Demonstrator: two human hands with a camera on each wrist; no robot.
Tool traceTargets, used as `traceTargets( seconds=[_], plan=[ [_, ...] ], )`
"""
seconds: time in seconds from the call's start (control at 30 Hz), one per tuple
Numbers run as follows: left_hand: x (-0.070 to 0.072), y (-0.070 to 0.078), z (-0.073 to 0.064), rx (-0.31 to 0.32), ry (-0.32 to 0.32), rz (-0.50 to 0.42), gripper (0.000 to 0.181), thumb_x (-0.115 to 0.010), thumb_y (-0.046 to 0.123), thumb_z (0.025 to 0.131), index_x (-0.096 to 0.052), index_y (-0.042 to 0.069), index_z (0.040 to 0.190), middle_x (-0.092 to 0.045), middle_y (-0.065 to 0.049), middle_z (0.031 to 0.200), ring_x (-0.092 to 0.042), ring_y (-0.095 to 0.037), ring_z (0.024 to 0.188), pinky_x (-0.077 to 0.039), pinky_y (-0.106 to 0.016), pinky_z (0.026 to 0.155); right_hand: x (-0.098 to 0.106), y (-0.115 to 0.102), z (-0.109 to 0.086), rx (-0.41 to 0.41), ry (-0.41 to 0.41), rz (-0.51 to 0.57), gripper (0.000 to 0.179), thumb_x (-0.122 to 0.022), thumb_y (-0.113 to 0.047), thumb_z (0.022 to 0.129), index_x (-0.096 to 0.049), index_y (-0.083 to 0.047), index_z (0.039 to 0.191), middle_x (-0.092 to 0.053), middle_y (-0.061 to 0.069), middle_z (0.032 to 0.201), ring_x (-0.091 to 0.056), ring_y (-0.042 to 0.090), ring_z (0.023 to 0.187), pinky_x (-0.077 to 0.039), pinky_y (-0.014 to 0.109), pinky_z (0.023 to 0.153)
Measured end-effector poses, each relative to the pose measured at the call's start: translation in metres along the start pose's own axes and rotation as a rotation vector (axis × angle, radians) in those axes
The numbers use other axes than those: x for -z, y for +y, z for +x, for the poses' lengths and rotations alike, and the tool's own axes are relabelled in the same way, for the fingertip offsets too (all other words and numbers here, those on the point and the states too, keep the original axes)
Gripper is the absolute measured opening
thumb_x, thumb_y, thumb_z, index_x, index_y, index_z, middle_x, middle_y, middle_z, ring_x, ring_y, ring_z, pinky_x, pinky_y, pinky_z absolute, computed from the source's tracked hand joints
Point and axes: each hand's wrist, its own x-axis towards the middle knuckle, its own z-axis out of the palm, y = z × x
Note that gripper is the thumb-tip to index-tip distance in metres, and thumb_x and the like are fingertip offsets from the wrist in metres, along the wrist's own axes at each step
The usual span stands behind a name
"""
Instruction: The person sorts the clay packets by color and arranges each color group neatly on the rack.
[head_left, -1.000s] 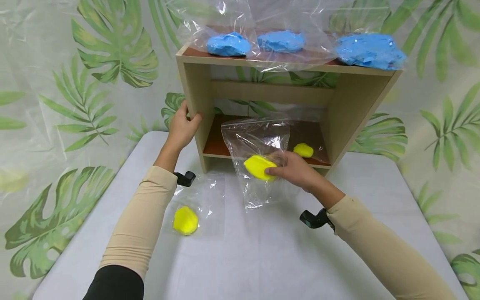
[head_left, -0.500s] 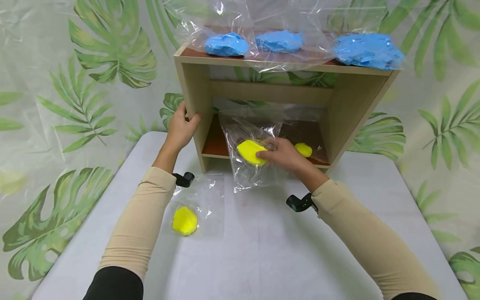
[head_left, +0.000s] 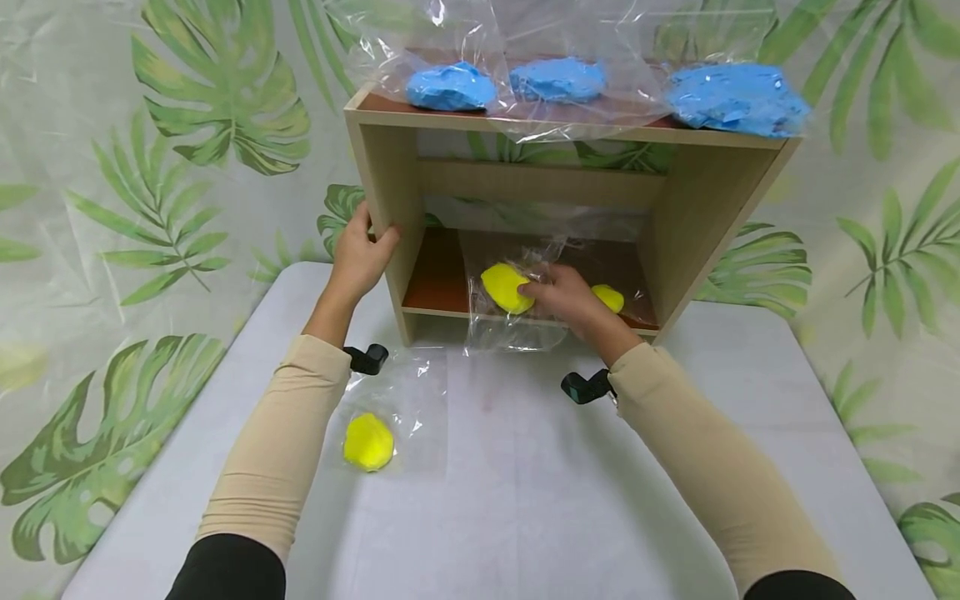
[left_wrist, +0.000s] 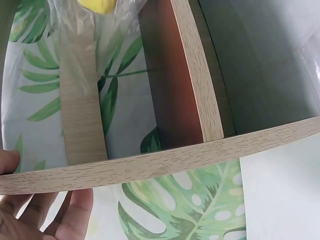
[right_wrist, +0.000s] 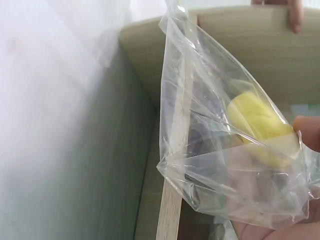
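Note:
My left hand [head_left: 362, 254] holds the left side panel [head_left: 386, 183] of a small wooden shelf. In the left wrist view the thumb lies on the panel's inner side and the fingers [left_wrist: 75, 210] on its outer side. My right hand [head_left: 567, 293] pinches a clear zip bag [right_wrist: 175, 135] around a yellow clay-like lump [head_left: 502, 287]. This bag is at the opening of the lower compartment, its bottom end hanging over the front edge. Right of it, partly behind the right hand, a second yellow lump [head_left: 608, 298] lies on the reddish-brown shelf board [head_left: 437, 279].
Another bagged yellow lump [head_left: 368, 442] lies on the white table [head_left: 480, 500], left of the middle. On the shelf top sit bagged blue lumps, one left [head_left: 451, 86], one middle [head_left: 558, 79], one right [head_left: 738, 98]. A leaf-patterned sheet [head_left: 225, 83] hangs behind.
My right hand has carried the bagged yellow lump forward and slightly left, from in front of the shelf into the lower compartment's opening. My left hand stays on the side panel.

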Motion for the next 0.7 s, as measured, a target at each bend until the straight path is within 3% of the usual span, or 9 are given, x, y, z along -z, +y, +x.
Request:
traceTargets(
  seconds=[0.37,0.57,0.7],
  plan=[
    [-0.001,0.0,-0.001,0.0,-0.002,-0.007,0.059,-0.051,0.031,0.096,-0.037,0.018,0.151,-0.047,-0.012,0.152,-0.062,-0.037,0.12,-0.052,-0.051,0.099,-0.005,0.0,0.017,0.025,0.064,0.178,0.077,-0.059,-0.022,0.098,-0.016,-0.005,0.159,-0.036,0.018,0.158,-0.055,0.035,0.122,-0.046,0.047,0.11],
    [0.0,0.001,-0.001,0.001,0.0,-0.007,0.058,-0.051,0.032,0.096,-0.037,0.019,0.151,-0.048,-0.011,0.151,-0.062,-0.036,0.119,-0.053,-0.05,0.098,-0.01,0.002,0.024,0.0,0.09,0.203,0.08,-0.06,-0.021,0.097,-0.013,-0.003,0.159,-0.034,0.019,0.159,-0.055,0.038,0.129,-0.046,0.046,0.109],
    [0.0,0.002,-0.002,-0.004,0.0,0.001,0.058,-0.051,0.032,0.096,-0.037,0.019,0.151,-0.048,-0.012,0.151,-0.062,-0.036,0.119,-0.053,-0.051,0.099,-0.012,0.005,0.028,-0.017,0.142,0.162,0.075,-0.059,-0.024,0.098,-0.02,-0.006,0.158,-0.043,0.018,0.152,-0.062,0.032,0.116,-0.05,0.044,0.104]
  ],
)
